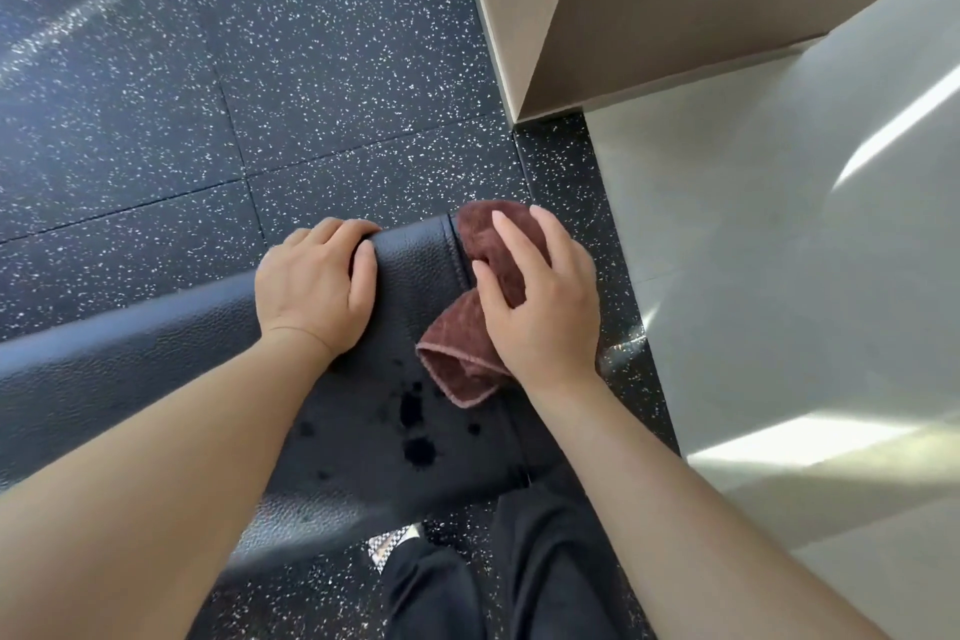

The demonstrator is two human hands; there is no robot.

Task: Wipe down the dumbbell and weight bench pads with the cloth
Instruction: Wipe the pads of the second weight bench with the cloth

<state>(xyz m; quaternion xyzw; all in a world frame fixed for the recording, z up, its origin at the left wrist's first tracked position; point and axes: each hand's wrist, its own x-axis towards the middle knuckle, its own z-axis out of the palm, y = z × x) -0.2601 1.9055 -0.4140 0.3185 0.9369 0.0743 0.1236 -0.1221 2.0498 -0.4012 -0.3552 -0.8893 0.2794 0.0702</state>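
Note:
A black leather-textured weight bench pad [415,270] runs from the lower left to the middle of the head view. Dark wet spots dot its surface near me. My left hand [317,286] grips the pad's far left edge, fingers curled over it. My right hand [540,307] presses a crumpled brown cloth [467,359] against the pad's right end, near a stitched seam. Part of the cloth sticks out beyond my fingertips and another part hangs below my palm. No dumbbell is in view.
Black rubber floor tiles with white speckles [208,94] spread to the left and beyond the bench. A beige wall corner [597,16] and a pale glossy floor [779,250] lie to the right. My legs in dark trousers [519,577] stand below the bench.

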